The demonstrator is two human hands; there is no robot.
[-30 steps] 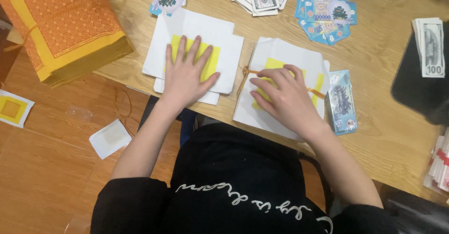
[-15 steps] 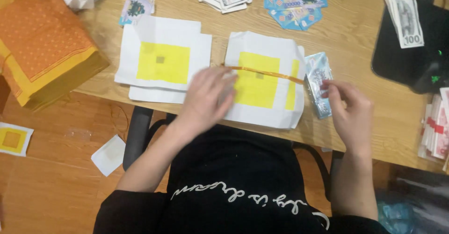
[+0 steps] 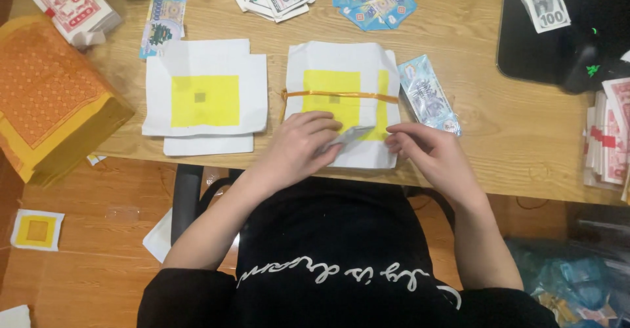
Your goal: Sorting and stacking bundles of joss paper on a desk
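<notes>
Banded stack (image 3: pixel 341 102): white sheets with yellow squares, bound by a yellow band, lying at the counter's (image 3: pixel 512 138) near edge, middle.
Loose corner (image 3: pixel 348 136): top sheet's near edge is lifted and curled between both hands.
Left hand (image 3: pixel 303 145): fingers bent, pinching the lifted sheet.
Right hand (image 3: pixel 426 147): fingertips pressing on the stack's near right corner, gripping nothing I can make out.
Second stack (image 3: pixel 207 95): unbanded, just left, untouched.
Wrapped note bundle (image 3: pixel 428 95): beside the stack's right edge.
</notes>
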